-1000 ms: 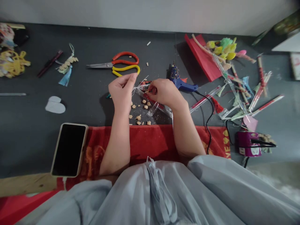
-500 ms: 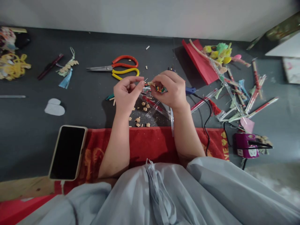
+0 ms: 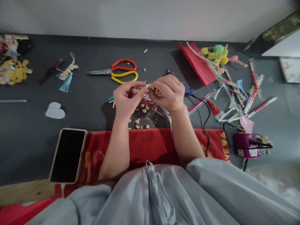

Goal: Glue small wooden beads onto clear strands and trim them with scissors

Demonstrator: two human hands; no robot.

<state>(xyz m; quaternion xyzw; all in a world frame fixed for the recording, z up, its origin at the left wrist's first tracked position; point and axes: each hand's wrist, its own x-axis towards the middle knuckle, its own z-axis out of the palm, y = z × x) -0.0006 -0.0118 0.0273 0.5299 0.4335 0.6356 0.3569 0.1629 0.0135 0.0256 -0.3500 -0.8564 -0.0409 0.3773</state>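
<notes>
My left hand (image 3: 127,97) is closed in a pinch, thumb and forefinger pointing right; a thin needle-like bit shows at their tips, too small to name. My right hand (image 3: 169,93) pinches a small beige, bead-like piece (image 3: 148,86), and the two hands' fingertips nearly meet at it. Under the right fingers a green and orange patterned thing (image 3: 157,91) shows in part. Thin sticks or wires (image 3: 146,94) lie just below the fingertips, partly hidden. Beige wooden bits (image 3: 137,121) are scattered nearer me, beside clear-wrapped red strips (image 3: 152,106).
Scissors (image 3: 112,71) with red and yellow handles lie beyond my left hand. A blue-handled tool (image 3: 189,91) trails a black cable to a purple socket block (image 3: 247,145). A phone (image 3: 68,155) rests at front left on a red towel (image 3: 150,143). Red folded paper (image 3: 199,65) stands back right.
My right fingers have shifted slightly left, closer to my left fingertips, and the beige piece now sits between them. The whole view has dipped a little.
</notes>
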